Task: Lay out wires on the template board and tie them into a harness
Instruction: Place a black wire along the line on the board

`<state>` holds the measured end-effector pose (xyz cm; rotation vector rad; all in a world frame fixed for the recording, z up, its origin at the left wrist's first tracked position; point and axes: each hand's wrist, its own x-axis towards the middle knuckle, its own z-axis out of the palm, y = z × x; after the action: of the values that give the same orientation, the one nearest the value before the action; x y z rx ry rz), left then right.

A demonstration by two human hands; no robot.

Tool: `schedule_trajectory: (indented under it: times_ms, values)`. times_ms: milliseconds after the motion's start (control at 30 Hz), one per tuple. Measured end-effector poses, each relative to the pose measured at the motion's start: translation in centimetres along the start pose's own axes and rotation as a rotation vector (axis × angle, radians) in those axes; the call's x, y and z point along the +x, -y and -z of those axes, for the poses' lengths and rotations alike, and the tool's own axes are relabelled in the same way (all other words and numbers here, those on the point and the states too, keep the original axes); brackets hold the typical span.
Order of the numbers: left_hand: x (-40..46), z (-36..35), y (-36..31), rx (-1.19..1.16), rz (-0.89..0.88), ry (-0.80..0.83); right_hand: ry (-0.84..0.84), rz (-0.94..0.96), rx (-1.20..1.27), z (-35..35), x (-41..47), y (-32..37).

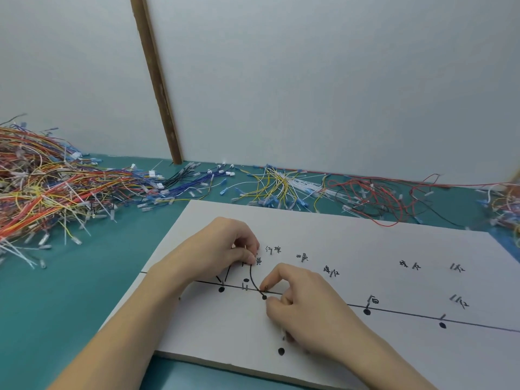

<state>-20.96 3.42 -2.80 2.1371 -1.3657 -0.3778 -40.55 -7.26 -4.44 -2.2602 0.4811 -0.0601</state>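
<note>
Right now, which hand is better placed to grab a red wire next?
Right hand, probably. The red wires lie beyond the template board's far right edge, on that hand's side. The left hand sits nearer the mixed wire pile. Both hands are pinching something small.

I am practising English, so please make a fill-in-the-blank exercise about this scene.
1. The white template board lies on a ____ table.
2. The big tangled wire pile lies to the board's ____.
3. The left hand and right hand are over the ____.

Missing words: green; left; board

Head view, angled down, close over template board (351,243), edges perhaps warped.
</note>
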Motion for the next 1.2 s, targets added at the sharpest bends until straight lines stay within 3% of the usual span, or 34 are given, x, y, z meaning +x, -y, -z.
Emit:
schedule_trajectory:
  times_ms: [333,500,633,767,1000,1200]
  values:
    - [1.4,-3.1,-2.8,0.038,0.013,-0.042,0.009,-0.049,0.079,3.4,-2.0,-1.7]
    - [2.1,-2.3,-3.1,0.034,0.015,0.03,0.0,-0.044,0.072,3.5,-2.9,-2.0]
    - [2.2,-2.0,-2.9,0.012,-0.01,0.05,-0.085,-0.033,-0.014,2.6,-4.2,-2.1]
    - [1.6,-2.9,-2.0,-0.07,-0.044,-0.038,-0.167,-0.083,-0.077,1.4,-5.5,-1.6]
    - [1.2,-3.2,-1.5,-0.058,-0.101,-0.084,-0.049,-0.11,-0.001,0.3,-5.3,0.4]
    - [0.9,-3.3,-1.6,-0.07,-0.097,-0.133,-0.05,-0.051,-0.161,0.0,-5.2,1.1]
